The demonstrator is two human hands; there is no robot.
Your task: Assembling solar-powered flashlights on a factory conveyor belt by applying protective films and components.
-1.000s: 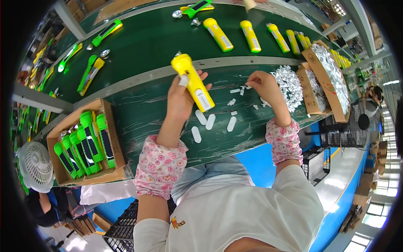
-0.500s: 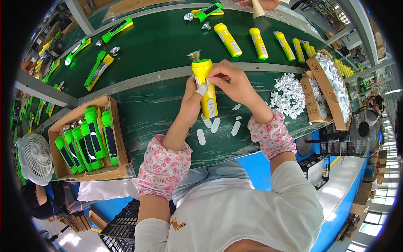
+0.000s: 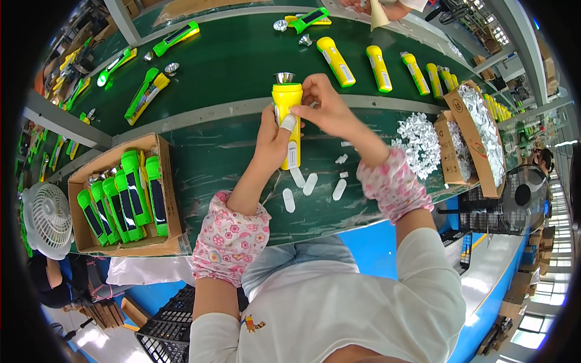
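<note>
My left hand (image 3: 272,138) is wrapped round the body of a yellow flashlight (image 3: 294,134), held upright over the bench. A white covering is on that thumb. A silver reflector cup (image 3: 284,78) sits at the flashlight's green-rimmed top end. My right hand (image 3: 327,109) is closed against the right side of the flashlight just below its head, the thumb lying across the front. Some of its fingertips are hidden behind the flashlight. Below, on the bench, lie several white oval strips (image 3: 288,200) and small white bits (image 3: 342,159).
At left stands a carton (image 3: 175,199) of green flashlights, beside a white fan (image 3: 51,215). To the right are a pile of small white parts (image 3: 419,145) and open cartons (image 3: 458,136). Yellow flashlights (image 3: 336,62) lie on the green belt (image 3: 236,66) beyond a metal rail. Another person's hands (image 3: 396,10) show at the far side.
The flashlight has turned more upright and shifted slightly left. My right hand has moved up from a pinch at its side to curl near the head. The view has shifted a little.
</note>
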